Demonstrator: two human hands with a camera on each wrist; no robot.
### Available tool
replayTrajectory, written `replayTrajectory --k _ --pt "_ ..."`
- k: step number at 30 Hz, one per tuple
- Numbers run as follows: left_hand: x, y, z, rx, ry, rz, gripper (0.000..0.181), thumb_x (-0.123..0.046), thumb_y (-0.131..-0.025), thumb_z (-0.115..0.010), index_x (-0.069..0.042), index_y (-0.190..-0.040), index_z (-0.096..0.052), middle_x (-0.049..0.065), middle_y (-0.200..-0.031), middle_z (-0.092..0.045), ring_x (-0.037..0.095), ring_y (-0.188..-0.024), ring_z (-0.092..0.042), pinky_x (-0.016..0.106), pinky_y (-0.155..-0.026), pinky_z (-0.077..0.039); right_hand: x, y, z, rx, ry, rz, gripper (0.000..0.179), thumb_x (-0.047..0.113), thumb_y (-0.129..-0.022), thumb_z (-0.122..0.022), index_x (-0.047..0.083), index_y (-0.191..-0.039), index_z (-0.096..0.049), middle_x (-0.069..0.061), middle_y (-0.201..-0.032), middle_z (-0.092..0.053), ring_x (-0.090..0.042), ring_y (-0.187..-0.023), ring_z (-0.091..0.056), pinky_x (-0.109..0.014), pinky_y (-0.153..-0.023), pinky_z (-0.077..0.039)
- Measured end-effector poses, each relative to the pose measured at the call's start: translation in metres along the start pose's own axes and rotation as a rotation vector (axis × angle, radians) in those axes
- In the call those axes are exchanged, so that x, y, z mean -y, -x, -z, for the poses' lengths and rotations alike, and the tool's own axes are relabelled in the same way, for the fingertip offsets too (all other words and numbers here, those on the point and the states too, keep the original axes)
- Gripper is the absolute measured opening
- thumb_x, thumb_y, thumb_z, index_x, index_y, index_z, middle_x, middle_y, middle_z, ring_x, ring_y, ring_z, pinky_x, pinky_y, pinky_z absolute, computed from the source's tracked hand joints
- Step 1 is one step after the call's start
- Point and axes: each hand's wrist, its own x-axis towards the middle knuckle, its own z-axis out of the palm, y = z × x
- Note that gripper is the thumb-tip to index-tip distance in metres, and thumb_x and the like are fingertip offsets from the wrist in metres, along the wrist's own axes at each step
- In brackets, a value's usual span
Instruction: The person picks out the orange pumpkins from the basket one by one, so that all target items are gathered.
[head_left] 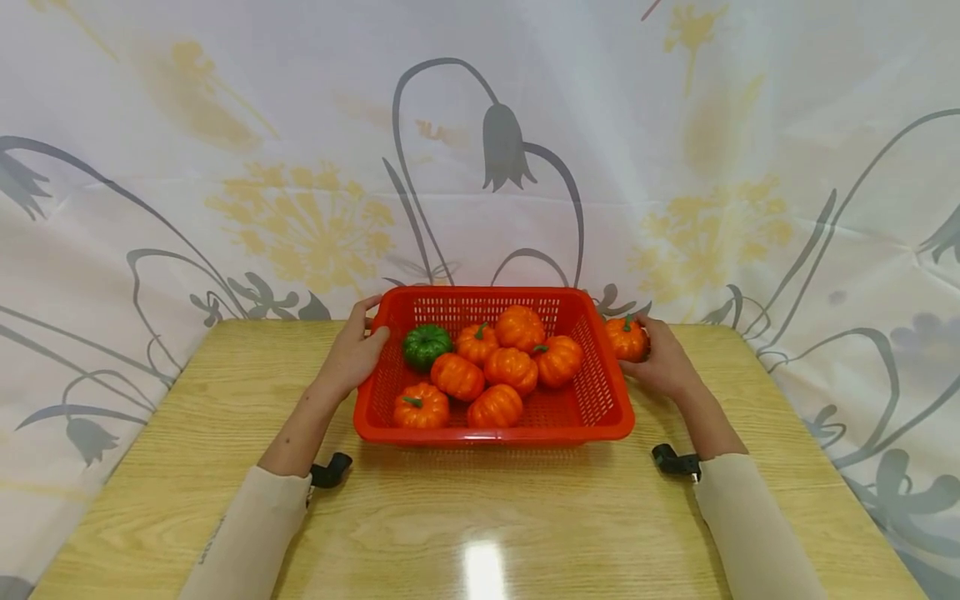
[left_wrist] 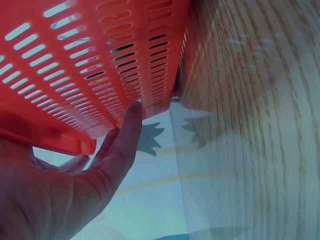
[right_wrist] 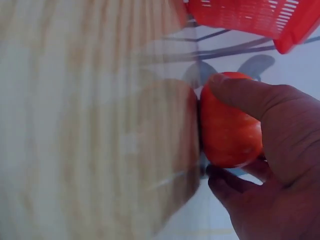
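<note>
A red plastic basket [head_left: 495, 435] with slotted walls stands on the wooden table, holding several glossy orange pumpkins [head_left: 512, 371] and one green pumpkin [head_left: 427, 347]. At the basket's left side, my left hand [head_left: 358, 354] holds the rim. In the left wrist view its fingers [left_wrist: 131, 120] reach along the outside wall below the rim, while the thumb is hidden there. Beyond the basket's right wall, my right hand [head_left: 660, 358] grips another orange pumpkin [head_left: 624, 339] low at the table surface. The right wrist view shows the thumb [right_wrist: 240, 92] on one side of this pumpkin [right_wrist: 230, 127] and fingers on the other.
The wooden table [head_left: 480, 500] extends toward me in front of the basket. A pale cloth with printed flowers [head_left: 480, 167] hangs directly behind the table's far edge. Small black wrist devices [head_left: 330, 471] sit at both sleeve cuffs.
</note>
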Motion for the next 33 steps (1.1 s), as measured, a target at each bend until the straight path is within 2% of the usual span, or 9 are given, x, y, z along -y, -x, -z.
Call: replayTrajectory --k 8,13,17,24,33 --pt "-0.002 0.002 0.002 0.000 0.006 0.005 0.063 -0.020 -0.110 -0.044 -0.015 -0.169 -0.023 0.027 -0.137 -0.053 0.044 -0.116 -0.066 0.048 -0.086 -0.063 0.014 0.006 0.024 0.064 0.038 -0.018 0.102 0.022 -0.093 -0.083 -0.013 -0.163 -0.018 -0.039 -0.163 -0.026 -0.058 -0.150 -0.025 -0.075 -0.118 -0.026" --pt "-0.004 0.003 0.002 0.006 0.014 0.003 0.064 -0.020 -0.110 -0.043 -0.014 -0.170 -0.021 0.028 -0.138 -0.052 0.045 -0.117 -0.066 0.047 -0.086 -0.064 0.027 0.011 0.037 0.052 0.014 0.012 0.093 0.019 -0.096 -0.079 -0.010 -0.163 -0.022 -0.036 -0.164 -0.026 -0.057 -0.149 -0.027 -0.074 -0.117 -0.028" --pt "-0.002 0.002 0.001 0.005 0.015 0.005 0.063 -0.020 -0.110 -0.043 -0.015 -0.170 -0.022 0.028 -0.138 -0.052 0.045 -0.116 -0.066 0.046 -0.085 -0.064 0.036 0.014 0.042 0.025 -0.020 0.080 0.083 0.014 -0.099 -0.075 -0.011 -0.161 -0.027 -0.036 -0.162 -0.030 -0.056 -0.148 -0.030 -0.071 -0.119 -0.028" --pt "-0.002 0.002 0.001 0.001 0.005 0.009 0.063 -0.019 -0.110 -0.043 -0.014 -0.169 -0.022 0.027 -0.137 -0.052 0.044 -0.116 -0.066 0.045 -0.085 -0.063 0.058 0.018 0.043 -0.010 -0.022 0.180 0.073 0.014 -0.101 -0.072 -0.009 -0.159 -0.034 -0.031 -0.159 -0.039 -0.051 -0.148 -0.036 -0.069 -0.119 -0.030" --pt "-0.001 0.001 0.000 0.002 -0.002 0.013 0.063 -0.021 -0.110 -0.044 -0.015 -0.169 -0.022 0.026 -0.139 -0.053 0.043 -0.118 -0.065 0.045 -0.087 -0.063 0.085 0.019 0.032 0.020 -0.034 0.269 0.066 0.014 -0.100 -0.075 -0.003 -0.156 -0.043 -0.023 -0.154 -0.048 -0.045 -0.145 -0.043 -0.068 -0.117 -0.034"
